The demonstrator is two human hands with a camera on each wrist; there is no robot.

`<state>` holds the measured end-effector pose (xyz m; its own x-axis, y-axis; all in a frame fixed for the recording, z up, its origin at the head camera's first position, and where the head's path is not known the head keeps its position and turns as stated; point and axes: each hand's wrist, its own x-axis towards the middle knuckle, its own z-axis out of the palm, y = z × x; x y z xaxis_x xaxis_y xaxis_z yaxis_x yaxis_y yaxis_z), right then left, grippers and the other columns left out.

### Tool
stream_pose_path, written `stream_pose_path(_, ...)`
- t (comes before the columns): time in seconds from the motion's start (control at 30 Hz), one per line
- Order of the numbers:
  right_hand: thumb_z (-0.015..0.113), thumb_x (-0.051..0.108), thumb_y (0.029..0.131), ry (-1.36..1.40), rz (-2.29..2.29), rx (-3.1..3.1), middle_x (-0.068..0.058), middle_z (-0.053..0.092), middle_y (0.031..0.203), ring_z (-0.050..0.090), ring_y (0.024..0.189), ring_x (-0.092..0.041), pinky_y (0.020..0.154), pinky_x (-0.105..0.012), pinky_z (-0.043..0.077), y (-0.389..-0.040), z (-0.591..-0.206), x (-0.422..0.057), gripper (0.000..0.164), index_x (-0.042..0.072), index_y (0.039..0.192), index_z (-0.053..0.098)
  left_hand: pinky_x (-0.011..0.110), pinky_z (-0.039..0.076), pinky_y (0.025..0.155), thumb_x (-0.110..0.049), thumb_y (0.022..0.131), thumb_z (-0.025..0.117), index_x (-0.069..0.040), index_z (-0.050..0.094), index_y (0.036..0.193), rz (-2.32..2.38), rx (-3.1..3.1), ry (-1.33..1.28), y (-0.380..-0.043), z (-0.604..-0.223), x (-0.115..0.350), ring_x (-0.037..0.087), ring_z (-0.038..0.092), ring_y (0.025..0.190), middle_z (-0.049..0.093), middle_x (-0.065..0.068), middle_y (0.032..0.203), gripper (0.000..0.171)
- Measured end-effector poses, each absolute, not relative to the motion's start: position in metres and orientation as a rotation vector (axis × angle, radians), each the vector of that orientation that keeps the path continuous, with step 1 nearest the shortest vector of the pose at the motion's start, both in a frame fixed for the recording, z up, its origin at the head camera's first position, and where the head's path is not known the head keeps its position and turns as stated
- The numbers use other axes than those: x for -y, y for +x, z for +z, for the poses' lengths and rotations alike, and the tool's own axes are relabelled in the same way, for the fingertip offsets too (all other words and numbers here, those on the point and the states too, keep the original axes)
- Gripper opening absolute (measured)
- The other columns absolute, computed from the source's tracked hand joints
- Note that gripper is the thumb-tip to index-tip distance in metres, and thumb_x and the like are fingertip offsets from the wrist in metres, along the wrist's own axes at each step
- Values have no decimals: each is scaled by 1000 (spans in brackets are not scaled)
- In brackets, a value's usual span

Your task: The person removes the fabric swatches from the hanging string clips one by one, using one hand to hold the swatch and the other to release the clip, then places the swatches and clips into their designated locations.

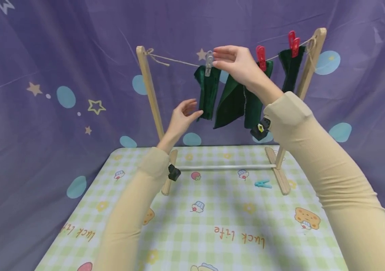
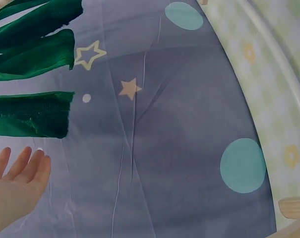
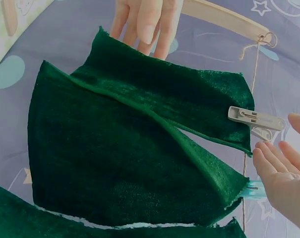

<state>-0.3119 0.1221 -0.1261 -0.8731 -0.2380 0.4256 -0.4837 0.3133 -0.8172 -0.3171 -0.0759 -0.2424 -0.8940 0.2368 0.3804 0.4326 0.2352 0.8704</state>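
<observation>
A grey clothespin (image 1: pixel 208 64) clips a narrow dark green velvet cloth (image 1: pixel 207 94) to the twine line. My right hand (image 1: pixel 234 64) is raised beside this clothespin; in the right wrist view its thumb and fingers (image 3: pixel 271 159) are spread apart just off the handle ends, holding nothing. Lower down, my left hand (image 1: pixel 184 114) is by the cloth's lower left edge, fingers loosely bent and apart from the thumb. The left wrist view has that hand (image 2: pixel 23 183) with a gap to the green cloth (image 2: pixel 33 115). A wider green cloth (image 3: pixel 110 144) hangs alongside, under a teal clothespin (image 3: pixel 254 189).
Red clothespins (image 1: pixel 261 58) hold more green cloth (image 1: pixel 290 69) toward the right. The twine (image 1: pixel 179 61) runs between two wooden posts (image 1: pixel 150 90), joined low by a white rod (image 1: pixel 226 166). A loose turquoise clothespin (image 1: pixel 263 184) lies on the checked tablecloth (image 1: pixel 179 226).
</observation>
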Motion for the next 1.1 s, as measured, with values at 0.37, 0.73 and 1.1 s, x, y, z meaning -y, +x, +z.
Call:
stream_pose_path(0.37,55,19,88,593,1578,2393,-5,42,135,41,121,-11,97,-21,33,-319,-120,-113,49,9,133,40,30,38,95,-14,86,58,-3,41,129,-1710,2351,-633,-314,-238,65,24,44,116,47,15,126,48)
stream_pose_path(0.73,53,18,89,569,1600,2403,-6,43,133,43,118,-12,97,-21,33,-325,-121,-108,46,8,132,41,29,43,87,-23,85,60,-9,49,125,-1641,2353,-564,-338,-254,69,18,51,107,54,8,119,44)
stream_pose_path(1.1,59,21,85,568,1562,2375,-8,54,123,49,111,-14,99,-26,32,-325,-124,-107,43,7,125,50,26,46,73,-21,82,64,-2,65,99,-1681,2270,-468,-339,-254,77,16,59,82,66,9,88,25)
